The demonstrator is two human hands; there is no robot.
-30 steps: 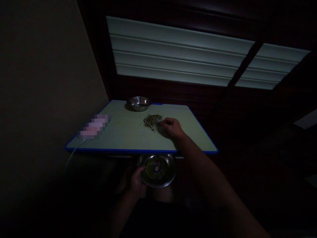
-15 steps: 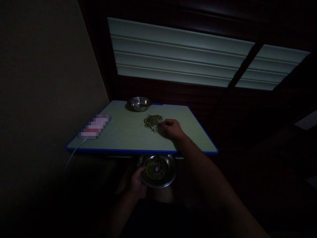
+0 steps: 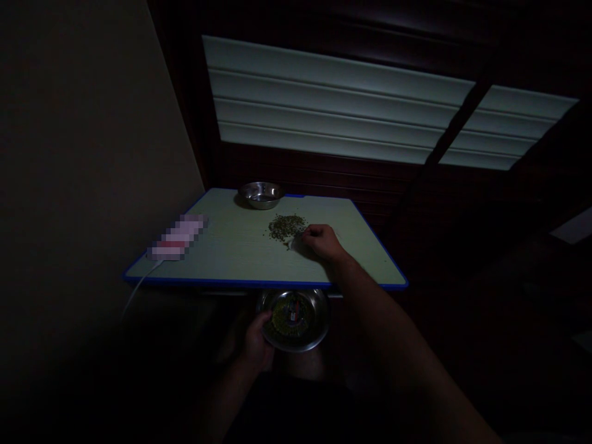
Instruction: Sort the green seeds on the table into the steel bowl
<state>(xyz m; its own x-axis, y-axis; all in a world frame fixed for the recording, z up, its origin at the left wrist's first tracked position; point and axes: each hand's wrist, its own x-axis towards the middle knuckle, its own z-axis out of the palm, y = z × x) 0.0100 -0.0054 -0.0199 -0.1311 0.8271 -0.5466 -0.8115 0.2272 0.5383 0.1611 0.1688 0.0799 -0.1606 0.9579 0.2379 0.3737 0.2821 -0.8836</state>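
Observation:
My left hand (image 3: 258,338) grips the left rim of a shiny metal bowl (image 3: 319,337) below the table's front edge. In that bowl lie greenish grains (image 3: 280,320) and a small item with a red and white label, too dim to name. My right hand (image 3: 322,242) is over the table with its fingers pinched together, at the right side of a spread of small brownish-green beans or grains (image 3: 284,227). A pale patch shows by the fingertips; what they hold, if anything, I cannot make out.
A second metal bowl (image 3: 261,196) stands at the back of the pale, blue-edged table (image 3: 231,259). On the left lies a blurred-out pinkish device (image 3: 178,237) with a white cable (image 3: 139,285). A wall rises at left, dark slatted panels (image 3: 324,98) behind.
My right hand has shifted very slightly at the edge of the grains, its fingers still pinched. The left hand and its bowl are nearly unmoved.

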